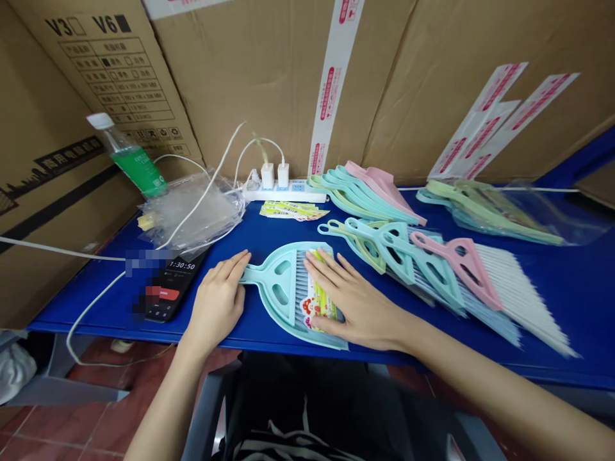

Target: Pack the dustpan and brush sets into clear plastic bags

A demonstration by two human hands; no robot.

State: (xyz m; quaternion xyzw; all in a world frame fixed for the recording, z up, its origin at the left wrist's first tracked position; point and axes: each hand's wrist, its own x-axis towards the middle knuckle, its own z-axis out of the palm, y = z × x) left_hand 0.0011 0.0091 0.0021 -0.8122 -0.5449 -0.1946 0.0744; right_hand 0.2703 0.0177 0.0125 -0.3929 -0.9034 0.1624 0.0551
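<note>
A light-blue dustpan (270,310) lies flat near the table's front edge, its handle pointing left. A light-blue hand brush (287,276) with grey bristles rests inside it, the two handles overlapping. On the bristles sits a yellow-green printed card (323,302) with a red cartoon figure. My left hand (217,298) is closed round the handle ends, its fingertips partly hidden. My right hand (360,307) lies flat over the card and bristles, fingers spread, covering the card's right part.
Behind are stacked dustpans (369,195), more brushes (418,253), printed cards (294,210) and a power strip (288,192). Bagged sets (494,208) lie at right. Plastic bags (192,208), a bottle (137,166), a phone (170,288) and a white cable (96,307) are left.
</note>
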